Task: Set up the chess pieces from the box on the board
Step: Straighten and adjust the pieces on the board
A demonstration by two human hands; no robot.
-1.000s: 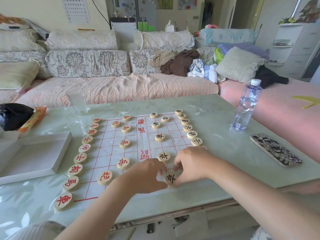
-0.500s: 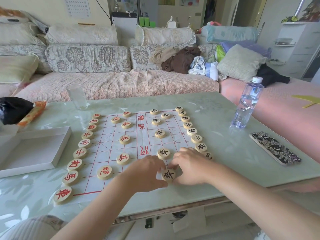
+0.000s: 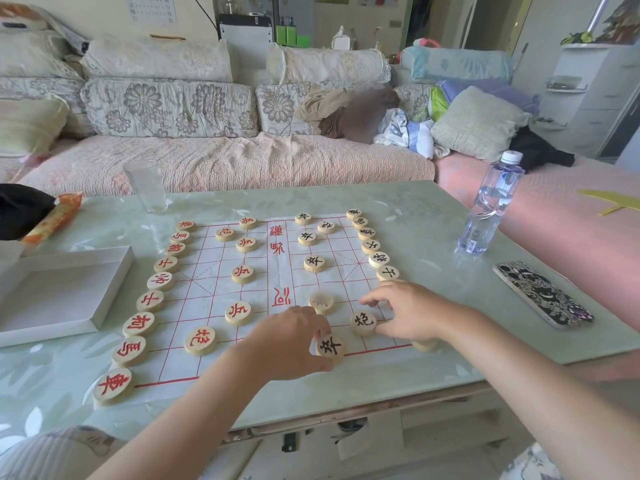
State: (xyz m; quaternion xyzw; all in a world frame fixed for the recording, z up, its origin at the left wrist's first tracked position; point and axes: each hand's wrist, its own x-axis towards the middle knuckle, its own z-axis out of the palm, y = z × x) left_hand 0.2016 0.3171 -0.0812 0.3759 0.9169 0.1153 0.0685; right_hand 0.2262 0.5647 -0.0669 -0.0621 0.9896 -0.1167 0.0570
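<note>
- Black bag (image 3: 20, 213) and orange packet (image 3: 55, 216): far left edge of the counter (image 3: 433, 220), touching each other.
- White box (image 3: 62, 292): shallow tray at the left, well apart from the hands, lying open just left of the board.
- Drinking glass (image 3: 147, 185): upright at the far side, beyond the board's far left corner.
- Board (image 3: 207, 289): white sheet with a red grid, flat on the middle of the counter.
- Red row (image 3: 161, 280): nine round wooden discs with red characters, lined along the board's left edge from far to near.
- Red inner discs (image 3: 242, 273): six more on the left half, spaced out on the grid.
- Left hand (image 3: 287, 344): over the near middle of the board, fingers curled, pinching a black soldier disc (image 3: 330, 346) at the near edge line.
- Blurred disc (image 3: 321, 302): on the grid just beyond the left hand; its character cannot be read.
- Black inner discs (image 3: 314, 263): four on the far right half.
- Black cannon disc (image 3: 363, 321): flat on the grid, between the right hand's forefinger and thumb.
- Right hand (image 3: 412, 313): low over the near right of the board, fingers loosely spread, grasping nothing.
- Black row (image 3: 371, 246): discs along the right edge; its near end is hidden under the right hand.
- Water bottle (image 3: 491, 206): upright, right of the board.
- Phone (image 3: 543, 294): patterned case, flat near the right edge.
</note>
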